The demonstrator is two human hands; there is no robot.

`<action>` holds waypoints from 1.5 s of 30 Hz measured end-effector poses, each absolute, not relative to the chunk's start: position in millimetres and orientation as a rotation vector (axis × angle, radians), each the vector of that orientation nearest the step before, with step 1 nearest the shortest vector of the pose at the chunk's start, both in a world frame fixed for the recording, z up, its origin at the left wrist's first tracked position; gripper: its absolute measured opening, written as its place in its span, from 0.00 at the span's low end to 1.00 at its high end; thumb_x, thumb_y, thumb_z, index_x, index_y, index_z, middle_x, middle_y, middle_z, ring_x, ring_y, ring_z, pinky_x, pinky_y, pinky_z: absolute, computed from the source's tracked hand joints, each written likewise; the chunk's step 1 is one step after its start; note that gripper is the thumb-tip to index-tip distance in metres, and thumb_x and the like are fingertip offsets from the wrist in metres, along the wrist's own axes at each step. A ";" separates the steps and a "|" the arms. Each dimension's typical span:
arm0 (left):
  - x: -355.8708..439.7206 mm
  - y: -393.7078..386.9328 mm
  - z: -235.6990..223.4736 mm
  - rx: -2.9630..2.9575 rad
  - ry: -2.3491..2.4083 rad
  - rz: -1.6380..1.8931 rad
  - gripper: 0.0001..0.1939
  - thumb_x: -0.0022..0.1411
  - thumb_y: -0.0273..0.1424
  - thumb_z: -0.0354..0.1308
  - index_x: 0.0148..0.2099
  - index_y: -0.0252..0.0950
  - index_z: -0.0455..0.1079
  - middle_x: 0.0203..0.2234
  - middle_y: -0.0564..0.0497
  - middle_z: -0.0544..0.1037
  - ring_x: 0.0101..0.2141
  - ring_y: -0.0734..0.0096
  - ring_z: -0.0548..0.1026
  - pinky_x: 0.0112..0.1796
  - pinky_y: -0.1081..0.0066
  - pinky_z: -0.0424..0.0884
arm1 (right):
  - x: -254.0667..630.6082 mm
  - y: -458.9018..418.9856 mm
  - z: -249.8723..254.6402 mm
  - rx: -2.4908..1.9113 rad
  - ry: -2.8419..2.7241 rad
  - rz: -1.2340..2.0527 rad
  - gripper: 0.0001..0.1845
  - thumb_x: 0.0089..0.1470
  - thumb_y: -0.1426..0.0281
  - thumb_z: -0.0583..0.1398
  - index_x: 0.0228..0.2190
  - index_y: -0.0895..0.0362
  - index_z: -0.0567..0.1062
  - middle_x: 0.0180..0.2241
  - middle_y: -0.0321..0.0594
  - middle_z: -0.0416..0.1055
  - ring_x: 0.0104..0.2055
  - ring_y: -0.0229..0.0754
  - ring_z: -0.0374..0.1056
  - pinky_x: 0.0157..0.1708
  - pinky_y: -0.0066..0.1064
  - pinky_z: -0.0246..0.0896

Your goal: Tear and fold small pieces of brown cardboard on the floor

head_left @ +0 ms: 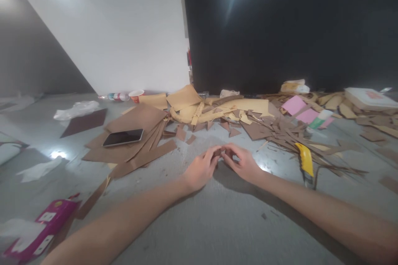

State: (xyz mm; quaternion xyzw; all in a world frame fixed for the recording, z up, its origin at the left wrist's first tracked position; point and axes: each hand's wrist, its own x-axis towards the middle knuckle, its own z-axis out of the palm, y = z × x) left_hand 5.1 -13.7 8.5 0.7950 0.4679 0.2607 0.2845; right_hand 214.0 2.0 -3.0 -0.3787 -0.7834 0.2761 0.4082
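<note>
- The grey desk (199,223) carries everything loose here, with a black panel (292,29) and a white panel (124,37) standing behind it.
- Brown and tan scraps (258,130) lie in a long, untidy heap across the far side of the desk, two pink pieces (294,105) among them at the right.
- Brown sheets (137,118) are stacked loosely at the left, the dark-screened phone (123,137) lying flat on top.
- The magenta packet (57,217) lies at the near left.
- At the far right sits a white box (367,99), beside more scraps.
- The left hand (199,172) is curled, its thumb and fingers pinching a small brown piece.
- The right hand (244,163) meets it fingertip to fingertip, pinching at the same piece.
- The yellow cutter (305,160) lies right of the hands, at the near edge of the heap.
- A green-and-white tube (320,120) rests by the pink pieces; a paper cup (136,96) stands at the far left of the heap.
- Smallest, the small brown piece (222,152) is between both hands' fingertips, just above the desk, mostly hidden.
</note>
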 end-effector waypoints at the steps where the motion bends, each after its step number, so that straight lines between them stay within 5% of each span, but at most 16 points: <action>1: 5.1 -13.7 8.5 2.122 1.258 0.702 0.19 0.78 0.37 0.44 0.66 0.44 0.61 0.46 0.48 0.83 0.44 0.62 0.83 0.48 0.64 0.76 | 214.4 2.0 -4.0 -0.958 -1.983 0.733 0.11 0.70 0.61 0.55 0.46 0.54 0.73 0.30 0.37 0.70 0.32 0.40 0.67 0.31 0.29 0.63; 11: 5.0 -12.9 6.8 2.048 1.222 0.792 0.19 0.77 0.39 0.46 0.66 0.44 0.59 0.45 0.48 0.83 0.43 0.61 0.83 0.45 0.64 0.75 | 216.1 1.5 -8.4 -0.926 -2.026 0.866 0.13 0.70 0.62 0.55 0.53 0.53 0.65 0.30 0.34 0.71 0.31 0.40 0.69 0.32 0.30 0.64; 18: 3.5 -4.3 3.2 1.934 1.173 0.979 0.19 0.78 0.43 0.47 0.63 0.40 0.60 0.29 0.55 0.80 0.26 0.69 0.76 0.32 0.71 0.70 | 213.5 3.1 -14.2 -0.933 -2.097 0.894 0.34 0.62 0.62 0.65 0.64 0.52 0.59 0.32 0.32 0.70 0.32 0.39 0.68 0.34 0.31 0.65; 27: 4.1 -2.7 4.1 1.896 1.151 1.059 0.18 0.78 0.42 0.48 0.62 0.39 0.59 0.31 0.53 0.82 0.28 0.67 0.80 0.33 0.70 0.71 | 213.0 2.8 -11.3 -0.988 -2.150 0.881 0.45 0.57 0.61 0.70 0.68 0.50 0.56 0.38 0.37 0.73 0.35 0.42 0.71 0.34 0.33 0.64; 45: 3.8 -0.9 4.5 1.868 1.155 1.042 0.15 0.77 0.42 0.50 0.58 0.39 0.59 0.32 0.52 0.83 0.32 0.66 0.82 0.36 0.68 0.73 | 212.2 -0.8 -7.0 -1.029 -2.177 0.790 0.42 0.58 0.57 0.69 0.67 0.52 0.60 0.37 0.39 0.76 0.35 0.44 0.72 0.35 0.34 0.66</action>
